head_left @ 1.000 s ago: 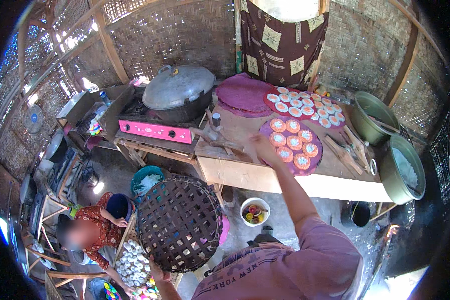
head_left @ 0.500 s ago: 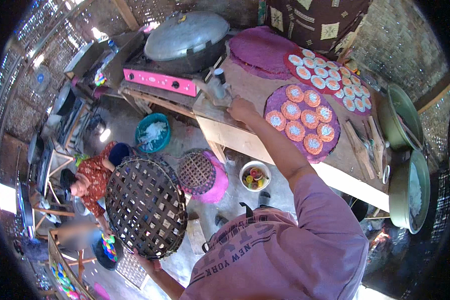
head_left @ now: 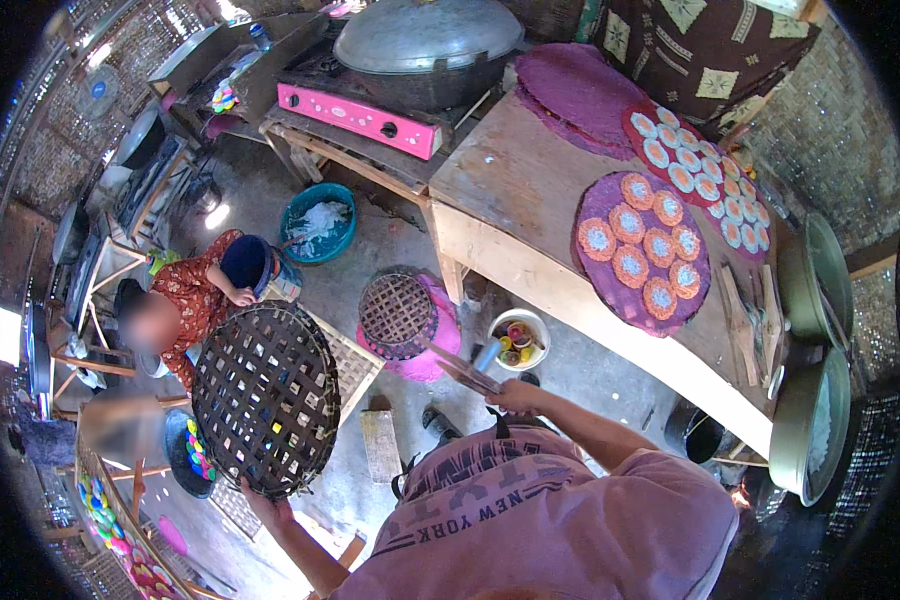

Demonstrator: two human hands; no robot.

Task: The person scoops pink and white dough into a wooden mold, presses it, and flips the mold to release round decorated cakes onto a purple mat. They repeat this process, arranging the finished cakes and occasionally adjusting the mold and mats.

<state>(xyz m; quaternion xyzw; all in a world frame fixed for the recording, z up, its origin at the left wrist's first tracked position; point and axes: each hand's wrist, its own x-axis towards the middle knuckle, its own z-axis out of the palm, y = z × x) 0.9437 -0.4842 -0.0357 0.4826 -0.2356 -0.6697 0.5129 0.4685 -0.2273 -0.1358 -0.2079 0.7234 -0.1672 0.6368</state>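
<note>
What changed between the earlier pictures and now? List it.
The right hand took a wooden tool and a small cylinder off the table's left end and drew them toward the body. The left hand swung the large basket leftward, uncovering the small basket. It still grips the large one; the orange rounds and pot stayed.

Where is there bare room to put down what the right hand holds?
The left end of the wooden table is mostly bare, between the purple stack, the purple disc bearing orange rounds, and the pink stove. Floor also shows between the teal basin and that table. Crowded: the table's right end, with wooden tools beside green basins.
</note>
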